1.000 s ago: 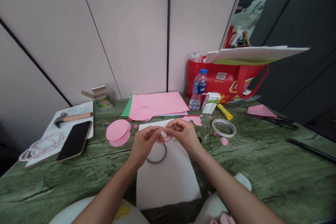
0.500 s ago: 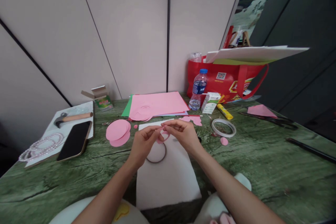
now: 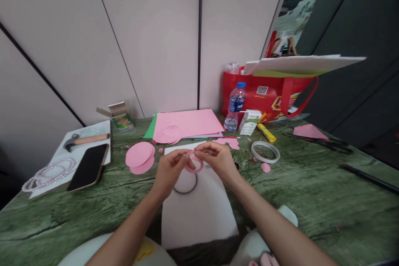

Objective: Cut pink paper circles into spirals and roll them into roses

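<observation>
A small pink paper ring (image 3: 195, 169) hangs between my two hands above a white sheet (image 3: 199, 220). My left hand (image 3: 173, 167) pinches its upper left edge, thumb and index finger together. On the other side, my right hand (image 3: 216, 158) grips the top of the same ring between thumb and fingertips. Just below my left hand, a thin dark hoop (image 3: 186, 192) lies on the white sheet. Left of my hands rest stacked pink paper circles (image 3: 140, 156), with a tiny pink piece (image 3: 161, 150) beside them.
Pink sheets (image 3: 193, 122) lie at the back. Rightward stand a bottle (image 3: 235, 108), a small box (image 3: 249, 121) and a red bag (image 3: 264, 95), with a tape roll (image 3: 265, 152), glue stick (image 3: 267, 132) and scissors (image 3: 327, 143). A phone (image 3: 89, 167) and hammer (image 3: 87, 139) lie left.
The pink ring has turned and hangs slightly lower, so its round opening now shows more fully. Both hands stay nearly in place, still holding it.
</observation>
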Available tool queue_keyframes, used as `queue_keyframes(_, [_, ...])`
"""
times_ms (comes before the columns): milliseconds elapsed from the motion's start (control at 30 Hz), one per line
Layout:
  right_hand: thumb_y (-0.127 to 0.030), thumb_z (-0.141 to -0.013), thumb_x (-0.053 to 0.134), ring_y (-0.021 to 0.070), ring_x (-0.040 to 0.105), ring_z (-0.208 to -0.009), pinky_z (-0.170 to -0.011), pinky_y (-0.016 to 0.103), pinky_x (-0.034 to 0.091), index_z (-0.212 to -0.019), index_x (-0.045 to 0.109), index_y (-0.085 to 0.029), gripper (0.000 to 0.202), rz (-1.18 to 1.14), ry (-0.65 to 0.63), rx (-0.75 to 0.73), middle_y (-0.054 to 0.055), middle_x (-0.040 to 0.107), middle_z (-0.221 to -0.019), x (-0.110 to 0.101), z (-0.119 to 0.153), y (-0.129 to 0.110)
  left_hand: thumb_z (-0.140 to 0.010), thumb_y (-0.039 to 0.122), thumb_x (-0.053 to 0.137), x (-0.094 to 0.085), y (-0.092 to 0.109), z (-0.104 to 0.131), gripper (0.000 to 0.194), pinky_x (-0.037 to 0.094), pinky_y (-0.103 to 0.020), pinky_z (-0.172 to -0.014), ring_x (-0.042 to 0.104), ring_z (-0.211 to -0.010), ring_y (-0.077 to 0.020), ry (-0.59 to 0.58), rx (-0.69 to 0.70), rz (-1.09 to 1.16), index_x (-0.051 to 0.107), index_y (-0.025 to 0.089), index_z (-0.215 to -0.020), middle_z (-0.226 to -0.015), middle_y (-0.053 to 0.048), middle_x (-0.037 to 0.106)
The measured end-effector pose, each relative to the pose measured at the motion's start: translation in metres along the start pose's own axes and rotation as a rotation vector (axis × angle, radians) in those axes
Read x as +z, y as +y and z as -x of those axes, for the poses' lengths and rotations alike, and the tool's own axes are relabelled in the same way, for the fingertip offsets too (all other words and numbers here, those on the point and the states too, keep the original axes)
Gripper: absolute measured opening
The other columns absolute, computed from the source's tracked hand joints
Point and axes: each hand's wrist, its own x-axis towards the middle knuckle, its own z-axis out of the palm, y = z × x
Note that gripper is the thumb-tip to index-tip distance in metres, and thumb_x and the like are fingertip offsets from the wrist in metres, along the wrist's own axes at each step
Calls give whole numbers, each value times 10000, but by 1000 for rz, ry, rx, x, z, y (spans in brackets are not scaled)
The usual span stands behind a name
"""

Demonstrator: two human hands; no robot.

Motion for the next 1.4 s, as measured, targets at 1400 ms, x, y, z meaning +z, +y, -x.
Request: queue_keyframes(1400, [-273, -556, 776, 127, 603, -546, -553, 257, 498, -659, 638, -176, 197, -45, -5, 38, -19, 644, -592, 2, 2, -5, -767, 279, 624, -2, -2, 0, 207, 454, -297, -643, 590, -549, -138, -177, -169, 324, 641, 97, -864, -628, -43, 645])
